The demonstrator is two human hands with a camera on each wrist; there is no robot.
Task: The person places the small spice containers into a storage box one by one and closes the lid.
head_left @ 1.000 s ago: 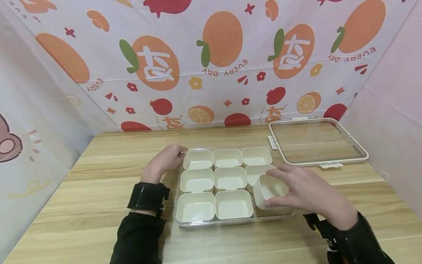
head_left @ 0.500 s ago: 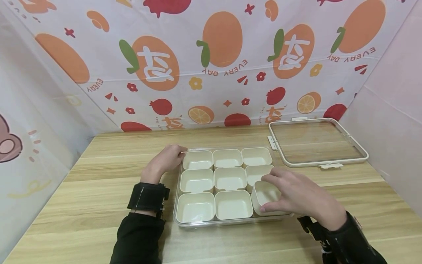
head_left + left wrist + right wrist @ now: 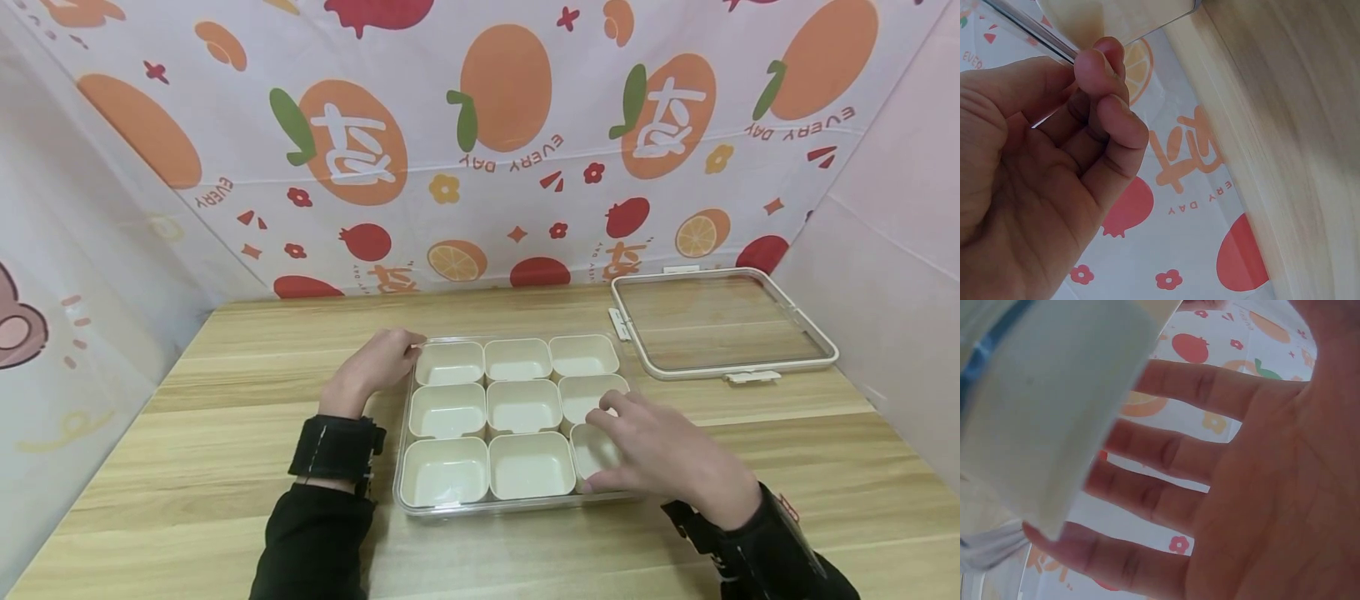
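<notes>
A clear tray [image 3: 517, 505] holds rows of cream cups [image 3: 524, 406] on the table. My left hand [image 3: 378, 367] grips the tray's rim at its back left corner; in the left wrist view its curled fingers [image 3: 1119, 128] pinch the clear edge. My right hand [image 3: 667, 454] holds the cream cup [image 3: 594, 454] at the tray's front right corner, thumb at the front and fingers at the back. The hand covers much of that cup. Seen from the right wrist, the cup [image 3: 1041, 412] lies tilted against the spread fingertips [image 3: 1094, 478].
A clear lid [image 3: 727, 321] with a cream frame and side clips lies at the back right, close behind the tray. The wooden table [image 3: 225, 433] meets a fruit-print cloth [image 3: 502, 208] at its back edge.
My right hand has moved down and to the left, lowering the cup from a raised, tilted position into the tray's front right corner. The left hand stays on the rim.
</notes>
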